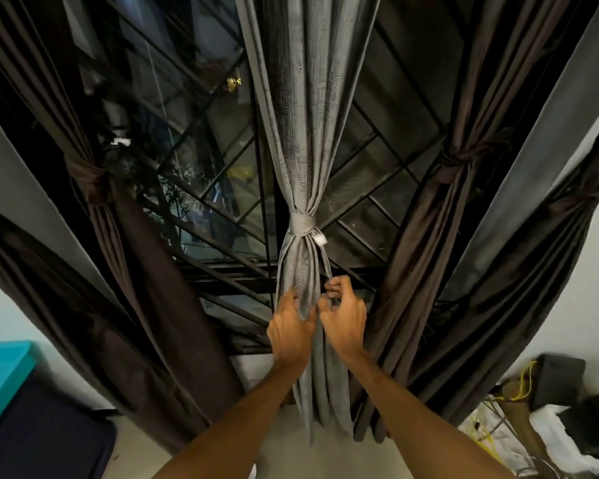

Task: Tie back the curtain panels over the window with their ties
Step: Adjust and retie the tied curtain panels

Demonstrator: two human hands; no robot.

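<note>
We find grey panel (pixel 301 133), brown panels (pixel 159 323) tied; apparently only tidying left. Left grip (pixel 291 328) clasps grey folds; right grip (pixel 344 314) curled, hold unclear.

So I count one grey curtain (pixel 301 133), one grey tie (pixel 303 225) on it, four brown curtains (pixel 426 236), and two hands: left hand (pixel 291 326), right hand (pixel 343 316).

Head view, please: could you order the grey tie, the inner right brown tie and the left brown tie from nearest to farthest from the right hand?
1. The grey tie, centre, just above the right hand.
2. The inner right brown tie, up to the right.
3. The left brown tie, far over on the left.
</note>
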